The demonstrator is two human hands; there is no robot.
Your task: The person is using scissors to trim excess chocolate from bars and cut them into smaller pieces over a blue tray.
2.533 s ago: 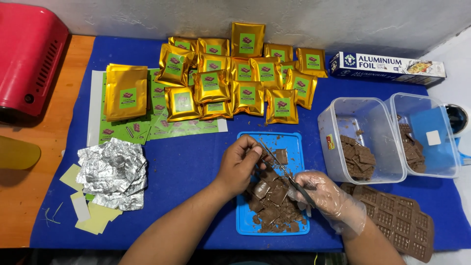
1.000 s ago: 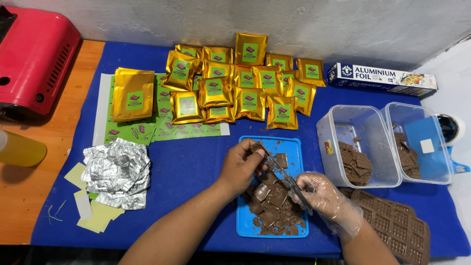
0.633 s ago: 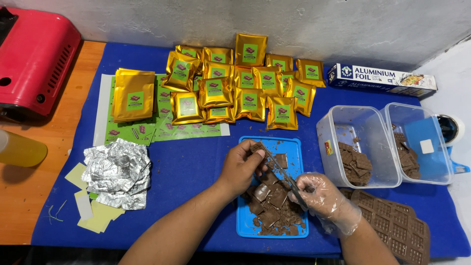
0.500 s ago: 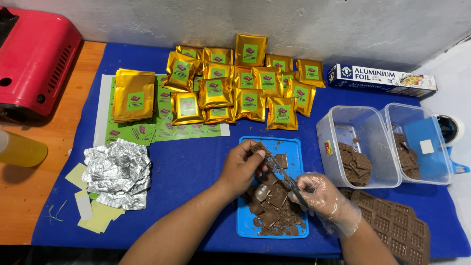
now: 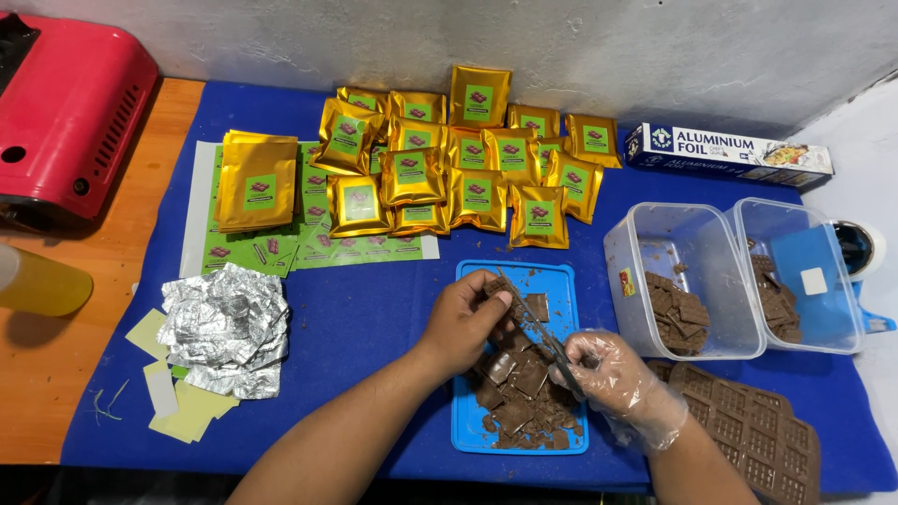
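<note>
My bare left hand (image 5: 465,320) pinches a chocolate piece (image 5: 496,290); my gloved right hand (image 5: 613,379), at four o'clock, grips scissors (image 5: 535,329). Cut over the blue tray (image 5: 561,281).

Red appliance (image 5: 70,112) and yellow bottle (image 5: 37,285) cropped at left edge; brown mould (image 5: 758,440) cut off bottom right; knife handle hidden w/in gloved right hand (image 5: 613,379).

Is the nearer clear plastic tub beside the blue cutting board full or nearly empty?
Partly filled, lid off. The clear plastic tub holds only a low heap of chocolate pieces at its near end; the rest of its floor shows bare.
</note>
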